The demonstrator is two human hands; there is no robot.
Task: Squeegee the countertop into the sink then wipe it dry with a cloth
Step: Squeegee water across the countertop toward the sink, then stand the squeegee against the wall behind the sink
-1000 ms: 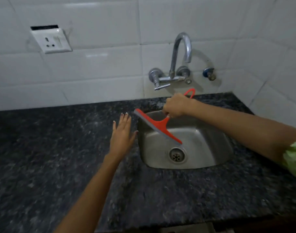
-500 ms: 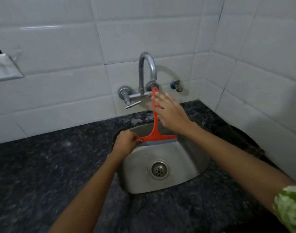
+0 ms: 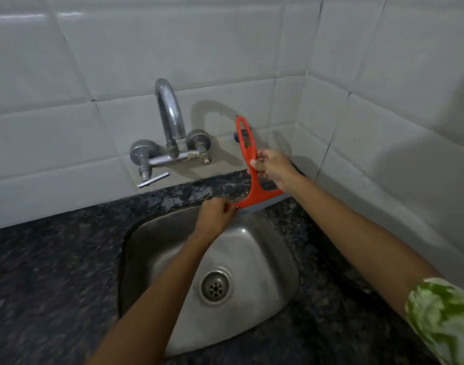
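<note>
A red squeegee (image 3: 252,192) stands upright at the far right corner of the steel sink (image 3: 254,280), its grey blade resting on the sink's back rim and the dark speckled countertop (image 3: 54,280). My right hand (image 3: 273,167) grips the middle of its looped handle. My left hand (image 3: 215,218) pinches the left end of the blade, over the sink's back edge. No cloth is in view.
A chrome tap (image 3: 170,122) with a lever valve (image 3: 146,164) juts from the white tiled wall (image 3: 146,48) above the sink. A second tiled wall (image 3: 397,114) closes the right side. The drain (image 3: 215,285) lies in the basin's middle.
The squeegee has shifted right, from the middle of the sink's back rim toward the corner. My right hand has closed around the handle; my left hand still holds the blade end. The view moved closer.
</note>
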